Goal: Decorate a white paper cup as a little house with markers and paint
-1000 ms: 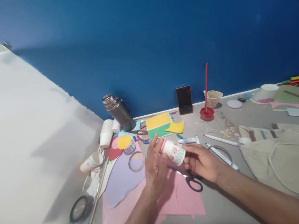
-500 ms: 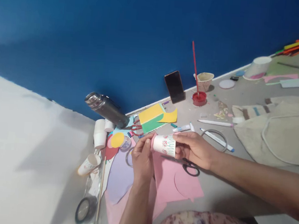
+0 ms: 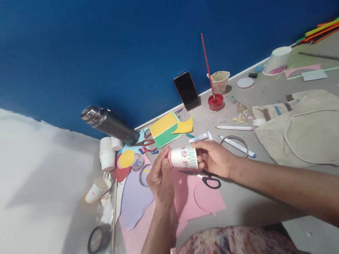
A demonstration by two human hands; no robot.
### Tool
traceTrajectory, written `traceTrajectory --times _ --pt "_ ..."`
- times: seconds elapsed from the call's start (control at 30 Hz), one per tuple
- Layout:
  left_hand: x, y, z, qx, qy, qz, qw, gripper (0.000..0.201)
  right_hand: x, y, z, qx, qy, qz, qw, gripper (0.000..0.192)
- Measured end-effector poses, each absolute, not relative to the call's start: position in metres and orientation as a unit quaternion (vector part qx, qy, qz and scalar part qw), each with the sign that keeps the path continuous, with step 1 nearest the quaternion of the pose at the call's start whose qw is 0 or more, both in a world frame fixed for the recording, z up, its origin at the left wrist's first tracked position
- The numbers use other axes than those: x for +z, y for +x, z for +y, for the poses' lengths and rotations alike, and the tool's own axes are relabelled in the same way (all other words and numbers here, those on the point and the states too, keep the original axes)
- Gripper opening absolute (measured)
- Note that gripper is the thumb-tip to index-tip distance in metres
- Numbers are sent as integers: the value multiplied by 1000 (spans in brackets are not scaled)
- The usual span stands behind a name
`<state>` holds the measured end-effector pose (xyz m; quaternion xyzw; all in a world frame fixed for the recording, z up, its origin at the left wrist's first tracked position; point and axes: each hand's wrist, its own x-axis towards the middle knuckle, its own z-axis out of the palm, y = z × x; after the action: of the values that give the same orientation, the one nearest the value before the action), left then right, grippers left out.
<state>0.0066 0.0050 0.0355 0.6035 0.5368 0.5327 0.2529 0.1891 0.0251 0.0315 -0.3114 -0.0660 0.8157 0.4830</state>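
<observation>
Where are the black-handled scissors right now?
In the head view, the black-handled scissors lie right of centre, partly over the pink paper, just below the held cup and the right hand.

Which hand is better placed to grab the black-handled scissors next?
Probably your right hand: it is nearer the handles of the scissors. Both hands are on the paper cup, so your left hand would need to hold it alone.

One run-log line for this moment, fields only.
cup: held sideways | left hand: on pink end | right hand: on opposite end | nearby: scissors, pink paper
</observation>
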Motion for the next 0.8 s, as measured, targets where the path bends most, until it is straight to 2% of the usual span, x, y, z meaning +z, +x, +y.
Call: traceTrajectory --times 0.1,0.23,0.47,0.8 --pt "33 8 3 545 646 501 186 26 29 189 26 816 -313 -60 482 17" --pt "31 2 5 527 710 450 125 28 24 190 28 819 -308 -50 481 17" --pt "44 -15 7 412 829 374 62 40 12 195 35 845 -276 -53 455 23" --pt "40 -18 11 396 856 331 22 45 1 198 39 864 -218 -98 443 25"
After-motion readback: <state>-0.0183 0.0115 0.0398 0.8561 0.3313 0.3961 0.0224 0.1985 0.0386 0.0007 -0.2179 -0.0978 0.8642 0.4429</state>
